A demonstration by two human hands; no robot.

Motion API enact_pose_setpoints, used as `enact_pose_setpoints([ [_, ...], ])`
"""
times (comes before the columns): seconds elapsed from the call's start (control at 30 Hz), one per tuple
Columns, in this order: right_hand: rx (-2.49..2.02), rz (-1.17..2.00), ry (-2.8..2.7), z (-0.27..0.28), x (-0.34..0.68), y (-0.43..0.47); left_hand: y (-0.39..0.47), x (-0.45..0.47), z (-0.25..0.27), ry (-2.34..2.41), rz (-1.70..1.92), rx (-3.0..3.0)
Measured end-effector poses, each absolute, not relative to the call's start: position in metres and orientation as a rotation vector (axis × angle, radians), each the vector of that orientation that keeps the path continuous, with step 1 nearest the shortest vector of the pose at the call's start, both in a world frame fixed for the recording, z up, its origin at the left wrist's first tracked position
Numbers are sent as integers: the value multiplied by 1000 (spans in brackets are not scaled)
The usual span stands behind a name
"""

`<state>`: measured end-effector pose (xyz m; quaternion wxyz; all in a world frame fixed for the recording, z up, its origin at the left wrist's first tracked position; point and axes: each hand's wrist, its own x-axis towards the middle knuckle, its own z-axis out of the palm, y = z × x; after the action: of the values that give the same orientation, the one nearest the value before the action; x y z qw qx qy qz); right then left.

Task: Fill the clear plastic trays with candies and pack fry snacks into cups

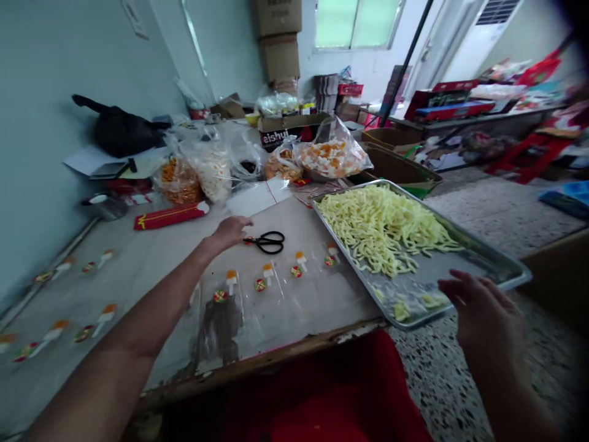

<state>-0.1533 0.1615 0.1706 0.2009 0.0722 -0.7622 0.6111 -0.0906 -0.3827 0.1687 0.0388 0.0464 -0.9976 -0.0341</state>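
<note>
In the head view, my left hand [231,232] hangs over the table [301,224], just beside the black scissors [269,242]; I cannot tell whether its fingers grip anything. My right hand [488,310] is loosely spread at the near right edge of the metal tray [453,267], where pale yellow strips [384,224] lie heaped. Orange-and-white pieces [267,274] and round labels [260,285] line the table left of the tray.
</note>
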Motion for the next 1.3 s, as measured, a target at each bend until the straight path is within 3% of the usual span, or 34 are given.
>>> enact_pose_setpoints([
  [0.1,-66,2059,-2029,167,-158,120,-424,-71,148,-3159,-121,125],
  [0.17,-45,2076,-2077,170,-168,91,-429,-67,137,-3184,-104,104],
  [0.27,342,1904,-2360,169,-185,64,-427,-70,127,-3192,-64,46],
  [0.47,1059,1218,-2566,148,-198,57,-443,-74,143,-3130,76,-137],
  [0.67,903,1247,-2589,137,-202,67,-449,-131,188,-2927,-63,-48],
  [0.83,897,1103,-2557,132,-207,72,-428,-224,206,-2794,113,34],
  [1.1,1193,973,-2433,113,-220,80,-373,-383,154,-2806,193,-68],
  [1.3,1123,891,-2502,124,-211,76,-397,-333,134,-2951,31,80],
])
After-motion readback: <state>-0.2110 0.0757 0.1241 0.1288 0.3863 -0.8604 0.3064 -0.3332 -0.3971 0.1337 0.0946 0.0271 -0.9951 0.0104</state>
